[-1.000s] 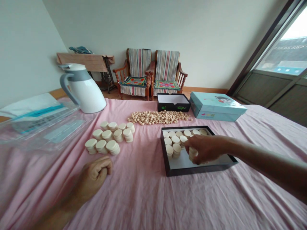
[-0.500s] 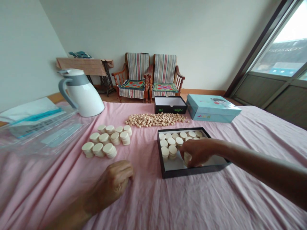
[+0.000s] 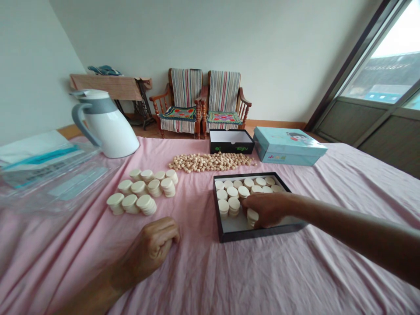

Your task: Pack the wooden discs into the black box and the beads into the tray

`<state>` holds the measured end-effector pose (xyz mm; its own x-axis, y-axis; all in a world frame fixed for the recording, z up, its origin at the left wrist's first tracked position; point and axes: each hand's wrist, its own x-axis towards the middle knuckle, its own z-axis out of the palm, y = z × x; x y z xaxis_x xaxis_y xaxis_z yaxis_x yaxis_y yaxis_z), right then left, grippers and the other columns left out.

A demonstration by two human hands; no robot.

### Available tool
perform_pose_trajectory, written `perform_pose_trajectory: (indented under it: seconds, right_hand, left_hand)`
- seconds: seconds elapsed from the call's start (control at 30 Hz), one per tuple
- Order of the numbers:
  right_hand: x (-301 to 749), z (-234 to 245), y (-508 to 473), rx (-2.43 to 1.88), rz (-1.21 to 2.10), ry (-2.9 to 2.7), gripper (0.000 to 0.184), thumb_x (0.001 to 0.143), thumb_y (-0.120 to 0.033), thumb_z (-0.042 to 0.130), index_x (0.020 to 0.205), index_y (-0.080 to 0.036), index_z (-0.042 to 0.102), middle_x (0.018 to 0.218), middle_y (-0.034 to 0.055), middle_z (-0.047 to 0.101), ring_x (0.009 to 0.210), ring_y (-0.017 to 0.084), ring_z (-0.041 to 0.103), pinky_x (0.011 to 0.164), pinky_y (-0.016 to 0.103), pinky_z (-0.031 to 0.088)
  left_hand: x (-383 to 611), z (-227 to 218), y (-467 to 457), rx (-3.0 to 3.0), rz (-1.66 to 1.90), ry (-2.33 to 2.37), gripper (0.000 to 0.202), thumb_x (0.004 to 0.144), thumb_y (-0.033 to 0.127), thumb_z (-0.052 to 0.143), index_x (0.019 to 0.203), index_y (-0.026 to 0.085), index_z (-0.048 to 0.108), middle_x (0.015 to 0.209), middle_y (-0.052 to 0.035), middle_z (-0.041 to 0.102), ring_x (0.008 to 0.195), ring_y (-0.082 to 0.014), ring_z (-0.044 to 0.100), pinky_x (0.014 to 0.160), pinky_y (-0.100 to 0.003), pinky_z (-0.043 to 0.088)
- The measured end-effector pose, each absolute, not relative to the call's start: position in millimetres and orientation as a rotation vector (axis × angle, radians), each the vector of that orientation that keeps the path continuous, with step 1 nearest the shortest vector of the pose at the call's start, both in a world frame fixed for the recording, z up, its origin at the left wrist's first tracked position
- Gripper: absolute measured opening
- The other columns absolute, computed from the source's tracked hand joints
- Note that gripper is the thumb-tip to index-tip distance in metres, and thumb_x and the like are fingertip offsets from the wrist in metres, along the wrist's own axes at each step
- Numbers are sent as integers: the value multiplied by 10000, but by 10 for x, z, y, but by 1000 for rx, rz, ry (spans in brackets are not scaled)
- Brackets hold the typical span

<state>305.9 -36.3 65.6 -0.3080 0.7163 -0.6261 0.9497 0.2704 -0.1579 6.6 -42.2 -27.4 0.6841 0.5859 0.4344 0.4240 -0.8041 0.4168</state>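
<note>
My right hand (image 3: 267,210) reaches into a shallow black box lid (image 3: 220,234) with a white inside. Its fingers are closed on a stack of pale round discs (image 3: 252,217) near the lid's front part. Behind and to the left of that hand, several more disc stacks (image 3: 234,205) stand in rows inside the lid. My left hand (image 3: 160,240) rests on the pink cloth, curled into a loose fist, with nothing showing in it. Beyond it, several stacks of the same cream discs (image 3: 144,203) stand in rows on the cloth.
Small beige pieces (image 3: 210,162) lie in a long heap behind the lid. At the back stand an open black box (image 3: 231,142) and a light blue box (image 3: 288,146). A white and grey jug (image 3: 113,131) and clear plastic packaging (image 3: 52,175) are on the left.
My right hand has shifted slightly left inside the lid, and more of the disc stack in its fingers shows. My left hand stays in its place. The view has moved slightly.
</note>
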Motion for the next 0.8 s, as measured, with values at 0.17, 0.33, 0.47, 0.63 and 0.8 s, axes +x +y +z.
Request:
perform_pose_trajectory:
  seconds: [0.17, 0.33, 0.47, 0.63, 0.8]
  right_hand:
    - [3046, 717, -357, 1416, -692, 2100, 470, 643, -147, 634, 1112, -143, 627, 1073, 109, 625, 987, 255, 581, 761, 297, 442]
    - [3127, 759, -356, 1401, -685, 2144, 450, 644, -184, 622, 1092, -146, 637, 1042, 112, 635, 943, 253, 590, 715, 299, 434]
    - [3232, 738, -367, 1458, -657, 2142, 410, 625, -207, 615, 1025, -133, 661, 924, 95, 663, 796, 220, 602, 597, 267, 404]
    - [3317, 640, -378, 1439, -788, 2182, 277, 615, -164, 558, 861, -124, 679, 765, 51, 663, 670, 161, 571, 511, 221, 340]
    - [3277, 545, -407, 1553, -887, 2167, 270, 600, -163, 541, 826, -132, 687, 712, 22, 647, 615, 131, 536, 491, 207, 315]
  left_hand:
    - [55, -286, -418, 2602, 825, 800, 314, 821, -8, 324, 676, 163, 544, 664, -10, 566, 647, -107, 551, 606, -211, 421]
    - [44, -289, -425, 2592, 802, 817, 307, 813, -14, 329, 683, 166, 540, 668, -8, 561, 650, -109, 550, 613, -213, 417]
    - [47, -286, -424, 2589, 808, 813, 308, 812, -16, 326, 681, 167, 537, 667, -7, 559, 649, -109, 546, 612, -212, 412]
    - [30, -307, -420, 2577, 803, 812, 295, 810, -17, 338, 683, 166, 531, 674, -5, 558, 657, -108, 545, 620, -214, 405]
    - [10, -339, -411, 2560, 794, 808, 287, 793, -29, 345, 691, 164, 531, 685, -5, 555, 666, -110, 540, 624, -216, 399]
